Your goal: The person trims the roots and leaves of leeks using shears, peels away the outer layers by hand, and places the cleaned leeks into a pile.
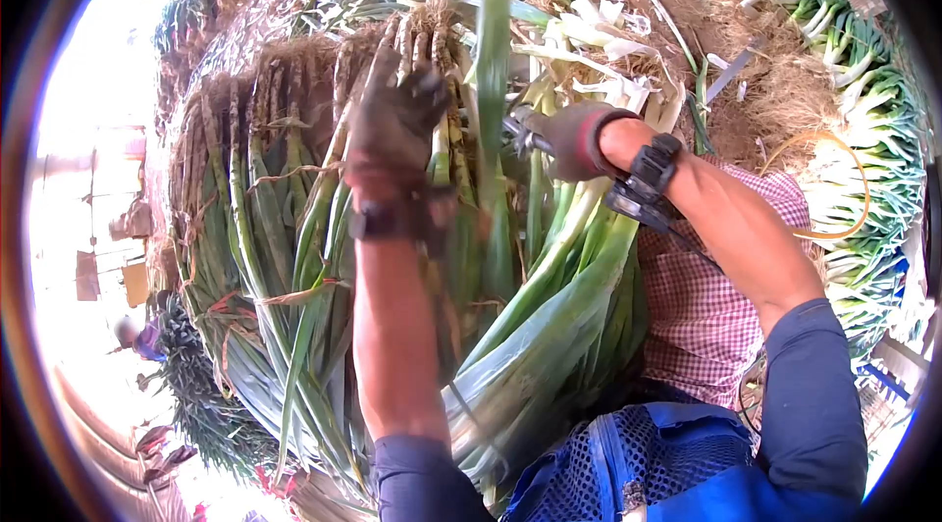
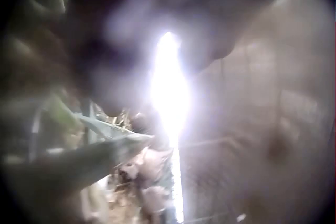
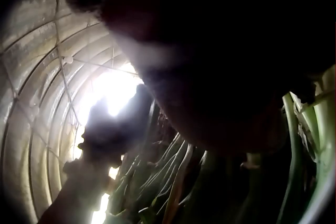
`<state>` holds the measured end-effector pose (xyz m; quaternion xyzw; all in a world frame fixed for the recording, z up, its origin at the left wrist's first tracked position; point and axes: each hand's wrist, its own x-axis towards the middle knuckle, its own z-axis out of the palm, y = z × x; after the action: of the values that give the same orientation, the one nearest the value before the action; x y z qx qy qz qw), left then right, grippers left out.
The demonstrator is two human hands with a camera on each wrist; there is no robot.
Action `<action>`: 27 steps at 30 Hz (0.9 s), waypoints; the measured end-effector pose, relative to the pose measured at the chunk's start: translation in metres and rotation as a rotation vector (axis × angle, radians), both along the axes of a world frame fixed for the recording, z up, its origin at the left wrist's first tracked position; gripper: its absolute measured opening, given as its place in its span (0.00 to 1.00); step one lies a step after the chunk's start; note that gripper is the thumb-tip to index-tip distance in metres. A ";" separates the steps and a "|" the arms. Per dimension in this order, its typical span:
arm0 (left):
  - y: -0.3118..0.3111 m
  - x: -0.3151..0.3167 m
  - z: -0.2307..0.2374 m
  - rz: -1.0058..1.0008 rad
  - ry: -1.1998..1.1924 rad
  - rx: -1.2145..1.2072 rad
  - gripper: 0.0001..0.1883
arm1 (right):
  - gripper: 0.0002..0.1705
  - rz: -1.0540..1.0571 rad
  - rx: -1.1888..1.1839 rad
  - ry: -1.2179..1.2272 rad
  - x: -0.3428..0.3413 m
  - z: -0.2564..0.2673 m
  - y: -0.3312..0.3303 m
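In the head view, my gloved left hand (image 1: 392, 125) is above the root ends of a wide pile of leeks (image 1: 265, 159), one finger extended and the others blurred; I see nothing held in it. My gloved right hand (image 1: 579, 139) grips a dark, narrow tool (image 1: 525, 134), its far end unclear. A blurred green leaf (image 1: 493, 61) stands upright between the two hands. Leeks with pale stems (image 1: 574, 213) lie below my right hand. Both wrist views are dark or glaring; a dark left hand (image 3: 113, 129) shows in the right wrist view.
Stripped leaves and pale peelings (image 1: 608, 31) lie beyond the hands. A flat blade-like strip (image 1: 731, 71) rests on the soil to the right. Beyond it runs a row of cleaned leeks (image 1: 868, 120), with a yellow hoop (image 1: 863, 188) nearer. Checked cloth (image 1: 697, 316) covers my leg.
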<state>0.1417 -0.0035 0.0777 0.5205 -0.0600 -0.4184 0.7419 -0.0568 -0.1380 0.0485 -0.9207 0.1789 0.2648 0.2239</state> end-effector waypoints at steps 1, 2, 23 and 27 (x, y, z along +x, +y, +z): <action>0.013 -0.007 -0.017 -0.062 -0.133 0.150 0.14 | 0.35 -0.007 0.001 -0.047 0.006 -0.002 -0.002; 0.027 -0.016 -0.033 -0.126 -0.264 0.301 0.10 | 0.37 -0.016 0.002 -0.092 0.012 -0.004 -0.003; 0.056 -0.107 -0.101 -0.683 -1.046 1.224 0.23 | 0.50 -0.140 -0.006 -0.070 0.036 -0.015 -0.018; 0.065 -0.131 -0.078 -0.708 -1.081 1.133 0.19 | 0.49 -0.181 0.025 -0.149 0.035 -0.020 -0.020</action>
<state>0.0108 0.0616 0.0002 0.8909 -0.3460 -0.2868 0.0655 -0.0215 -0.1578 0.0283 -0.9150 0.2411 0.1767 0.2708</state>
